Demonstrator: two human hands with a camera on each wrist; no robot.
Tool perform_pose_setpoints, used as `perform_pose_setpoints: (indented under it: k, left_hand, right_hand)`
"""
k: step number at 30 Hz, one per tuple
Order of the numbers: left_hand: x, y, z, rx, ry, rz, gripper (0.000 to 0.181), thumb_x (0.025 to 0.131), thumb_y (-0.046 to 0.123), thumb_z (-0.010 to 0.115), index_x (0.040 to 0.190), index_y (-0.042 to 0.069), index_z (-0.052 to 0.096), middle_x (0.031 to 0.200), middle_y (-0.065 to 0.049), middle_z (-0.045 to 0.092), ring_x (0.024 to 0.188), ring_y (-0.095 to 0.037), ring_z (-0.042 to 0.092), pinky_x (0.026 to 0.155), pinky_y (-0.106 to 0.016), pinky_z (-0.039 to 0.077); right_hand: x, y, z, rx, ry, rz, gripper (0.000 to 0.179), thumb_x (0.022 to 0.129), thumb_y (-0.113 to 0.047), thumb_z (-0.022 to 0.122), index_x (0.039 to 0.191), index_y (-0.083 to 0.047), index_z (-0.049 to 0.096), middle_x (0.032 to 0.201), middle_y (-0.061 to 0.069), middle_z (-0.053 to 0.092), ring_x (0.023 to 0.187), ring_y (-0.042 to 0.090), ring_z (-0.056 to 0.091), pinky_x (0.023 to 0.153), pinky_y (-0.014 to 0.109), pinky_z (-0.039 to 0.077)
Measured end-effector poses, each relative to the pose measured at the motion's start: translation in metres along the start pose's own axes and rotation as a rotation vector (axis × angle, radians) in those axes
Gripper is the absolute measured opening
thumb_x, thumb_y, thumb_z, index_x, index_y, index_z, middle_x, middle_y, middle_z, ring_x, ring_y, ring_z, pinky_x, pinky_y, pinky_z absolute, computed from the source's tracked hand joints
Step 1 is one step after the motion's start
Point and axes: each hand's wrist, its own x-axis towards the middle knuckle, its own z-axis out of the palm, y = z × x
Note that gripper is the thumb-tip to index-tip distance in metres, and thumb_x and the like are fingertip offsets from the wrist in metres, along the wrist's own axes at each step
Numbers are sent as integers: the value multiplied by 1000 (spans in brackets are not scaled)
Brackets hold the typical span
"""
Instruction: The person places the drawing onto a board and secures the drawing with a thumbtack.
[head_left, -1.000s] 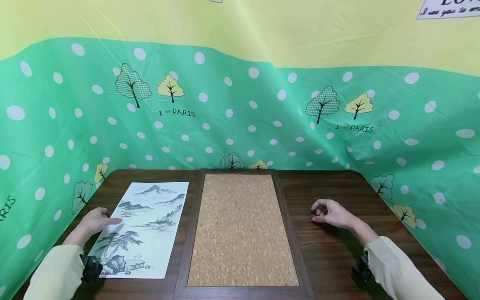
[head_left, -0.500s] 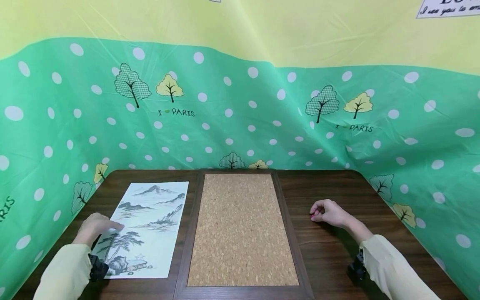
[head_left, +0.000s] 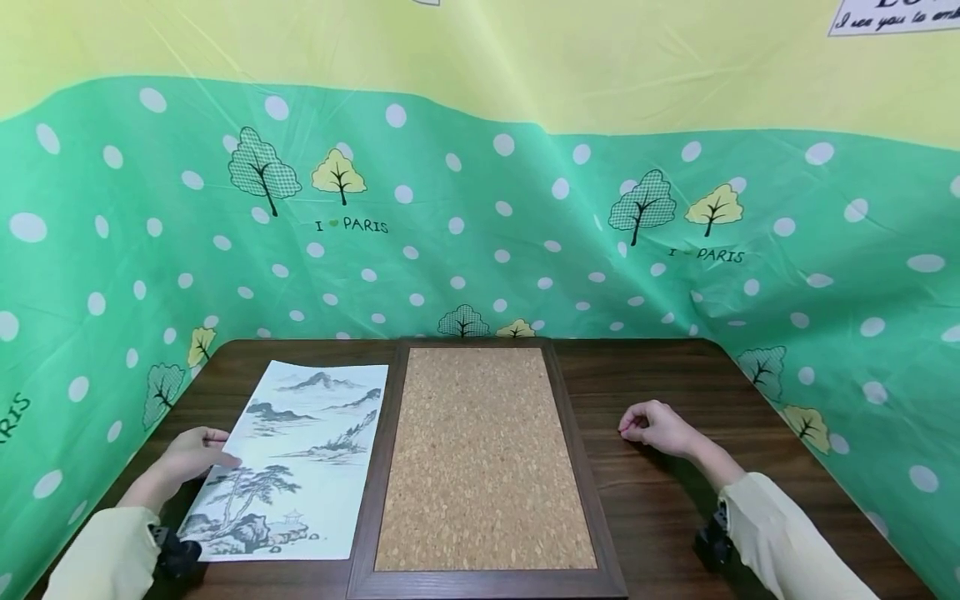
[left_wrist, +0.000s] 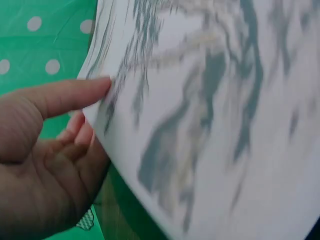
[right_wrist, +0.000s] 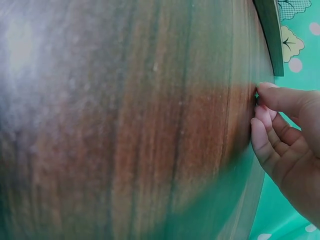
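Apparently pickup | left hand (head_left: 189, 457) pinches print (head_left: 300, 462) left of corkboard (head_left: 483, 462) | right hand (head_left: 657, 427) opposite, curled, contents unclear | next likely: level lift

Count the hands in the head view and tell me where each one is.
2: the left hand pinches the left edge of the printed sheet; the right hand is to the right of the cork board.
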Motion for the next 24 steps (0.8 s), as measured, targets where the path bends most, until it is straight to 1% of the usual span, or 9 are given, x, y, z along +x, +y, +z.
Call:
perform_pose_setpoints:
  k: [4,8,10,12,15,17,19,22,24]
  left_hand:
    - [-1,-4,-2,-43,-73,46,66,75,11,70,122,-18,33,106,-30,52,85,-26,55,72,-40,48]
    - [-3,-5,-4,-100,-140,80,59,80,6,64,124,-16,32,102,-20,55,82,-20,55,70,-37,48]
    - [-4,-5,-7,-137,-170,99,56,83,3,60,125,-17,30,101,-17,55,82,-19,56,70,-37,48]
    - [-7,-4,-11,-172,-181,111,55,84,2,58,127,-16,29,101,-14,56,82,-18,57,69,-36,48]
    - [-11,0,-19,-235,-190,133,58,85,3,56,130,-17,24,101,-10,58,82,-16,59,69,-36,50]
    - [-13,3,-24,-276,-186,147,61,86,4,56,132,-16,22,99,-5,59,81,-15,60,69,-35,50]
    - [-15,5,-29,-307,-186,178,63,87,5,56,133,-16,19,97,0,59,81,-13,60,69,-34,51]
    - [-17,8,-38,-329,-172,210,65,88,7,55,134,-17,15,93,8,57,80,-9,60,69,-33,51]
    - [-17,9,-43,-331,-154,219,67,89,7,55,134,-18,12,92,11,56,80,-8,61,69,-32,52]
  right_hand:
    - [-1,1,0,7,-6,-13,5,85,0,59,83,1,64,75,4,61,62,7,52,52,24,46]
    - [-2,1,-1,11,-14,-36,7,86,0,57,85,2,64,77,6,61,63,6,53,53,25,47]
    - [-3,0,-1,15,-18,-39,7,86,-1,57,85,2,64,78,7,62,64,6,53,53,26,48]
    - [-4,-2,-1,24,-23,-36,8,87,-2,58,85,2,64,78,7,62,64,6,53,54,27,49]
    - [-5,-5,-2,32,-26,-26,8,87,-4,58,85,2,64,79,8,62,65,6,52,54,27,49]
    - [-5,-6,-3,33,-26,-21,9,87,-5,59,85,2,64,79,8,62,65,6,52,54,27,48]
    - [-5,-6,-3,31,-26,-17,9,87,-5,58,86,2,64,80,9,62,65,6,51,54,27,48]
    - [-5,-5,-4,26,-25,-15,10,88,-3,57,87,3,64,81,10,63,66,7,51,54,27,48]
    - [-5,-5,-4,27,-26,-13,10,88,-3,56,87,3,64,81,11,62,66,9,51,54,27,47]
